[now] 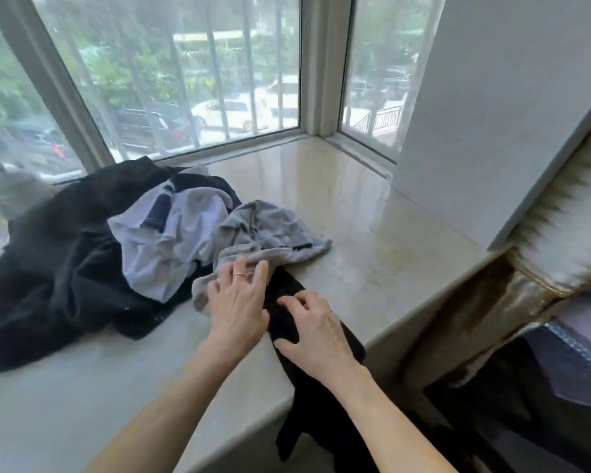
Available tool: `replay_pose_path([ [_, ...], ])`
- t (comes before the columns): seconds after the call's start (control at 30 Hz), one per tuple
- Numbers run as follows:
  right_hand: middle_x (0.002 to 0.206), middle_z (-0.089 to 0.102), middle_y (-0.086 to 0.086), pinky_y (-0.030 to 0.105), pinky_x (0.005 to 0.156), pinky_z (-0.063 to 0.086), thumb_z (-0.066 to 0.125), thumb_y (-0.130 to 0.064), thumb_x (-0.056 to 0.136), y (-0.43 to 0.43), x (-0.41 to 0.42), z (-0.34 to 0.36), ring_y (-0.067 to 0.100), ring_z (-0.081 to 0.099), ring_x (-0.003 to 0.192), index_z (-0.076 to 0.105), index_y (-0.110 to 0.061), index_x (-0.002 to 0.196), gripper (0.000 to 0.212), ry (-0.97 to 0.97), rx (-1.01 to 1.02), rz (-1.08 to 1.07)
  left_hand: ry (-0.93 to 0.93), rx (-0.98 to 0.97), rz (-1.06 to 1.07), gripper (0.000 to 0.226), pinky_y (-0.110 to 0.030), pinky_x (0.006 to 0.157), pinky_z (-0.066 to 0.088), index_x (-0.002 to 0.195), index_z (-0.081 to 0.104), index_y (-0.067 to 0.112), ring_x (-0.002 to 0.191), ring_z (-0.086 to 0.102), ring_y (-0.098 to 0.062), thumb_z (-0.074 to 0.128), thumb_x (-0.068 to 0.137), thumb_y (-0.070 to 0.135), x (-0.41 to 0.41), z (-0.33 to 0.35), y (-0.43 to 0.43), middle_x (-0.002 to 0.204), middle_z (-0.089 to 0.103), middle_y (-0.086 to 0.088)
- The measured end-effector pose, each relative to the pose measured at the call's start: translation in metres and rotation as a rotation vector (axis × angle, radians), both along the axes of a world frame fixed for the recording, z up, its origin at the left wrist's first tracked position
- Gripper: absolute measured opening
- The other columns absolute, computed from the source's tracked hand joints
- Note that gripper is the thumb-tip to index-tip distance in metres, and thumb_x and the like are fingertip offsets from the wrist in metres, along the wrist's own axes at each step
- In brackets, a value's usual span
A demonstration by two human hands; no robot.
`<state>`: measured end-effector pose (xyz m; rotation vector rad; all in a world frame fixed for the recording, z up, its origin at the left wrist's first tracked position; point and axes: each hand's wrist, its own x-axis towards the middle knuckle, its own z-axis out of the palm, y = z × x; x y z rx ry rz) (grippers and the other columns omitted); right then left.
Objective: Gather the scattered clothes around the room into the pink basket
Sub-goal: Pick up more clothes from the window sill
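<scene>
A heap of clothes lies on a wide stone window ledge [355, 213]. A big black garment [58, 268] covers the left part. A pale blue shirt [164, 240] with dark trim sits on top of it. To its right lies a crumpled grey garment [267, 230]. A long black piece [301, 370] runs from under the grey one and hangs over the ledge's front edge. My left hand [239, 302] rests on the grey garment's near edge, fingers spread. On the black piece lies my right hand [314, 336], its fingertips bent onto the cloth. No pink basket is in view.
Large windows [185, 80] stand behind the ledge, meeting at a corner post. A white wall panel [492, 114] rises at the right. Below it, at the right edge, are a worn padded piece [492, 302] and dark bundles [543, 387].
</scene>
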<state>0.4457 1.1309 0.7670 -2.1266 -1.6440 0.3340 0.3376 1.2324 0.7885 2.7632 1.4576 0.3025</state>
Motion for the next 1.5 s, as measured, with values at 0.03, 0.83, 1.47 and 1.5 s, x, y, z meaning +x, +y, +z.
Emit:
replay_pose_path([
  [0.03,0.135,0.039,0.0,0.039,0.099,0.039,0.066,-0.037,0.078,0.013,-0.006,0.001,0.023,0.041,0.121,0.042,-0.031,0.135,0.062,-0.011,0.008,0.006,0.022,-0.028,0.05,0.081,-0.048,0.092,0.037,0.142,0.025,0.027,0.131,0.024,-0.037,0.067,0.074,0.027,-0.008,0.0,0.015,0.15,0.018,-0.012],
  [0.83,0.072,0.062,0.005,0.035,0.063,0.046,0.052,-0.006,0.063,0.107,0.049,0.042,0.027,0.057,0.074,0.057,-0.015,0.077,0.018,0.129,-0.072,0.073,-0.039,-0.438,-0.07,0.121,-0.05,0.102,0.04,0.148,-0.009,0.039,0.141,0.006,-0.034,0.07,0.057,0.028,-0.039,0.013,0.078,0.156,-0.008,-0.002],
  [1.47,0.094,0.056,-0.001,0.037,0.073,0.051,0.062,-0.029,0.08,0.07,0.048,0.013,0.024,0.059,0.089,0.057,-0.031,0.108,0.029,0.056,-0.013,0.104,0.032,-0.43,-0.393,0.106,-0.039,0.099,0.044,0.148,-0.005,0.038,0.135,0.035,-0.028,0.059,0.068,0.013,-0.004,-0.01,0.053,0.157,0.014,-0.003],
  [1.5,0.092,0.054,0.0,0.037,0.071,0.05,0.062,-0.028,0.08,0.058,0.051,0.01,0.026,0.058,0.09,0.057,-0.026,0.102,0.023,0.014,0.015,0.084,0.049,-0.43,-0.417,0.092,-0.035,0.094,0.045,0.147,0.01,0.034,0.126,0.046,-0.026,0.059,0.071,0.018,0.003,-0.005,0.049,0.146,0.037,-0.001],
])
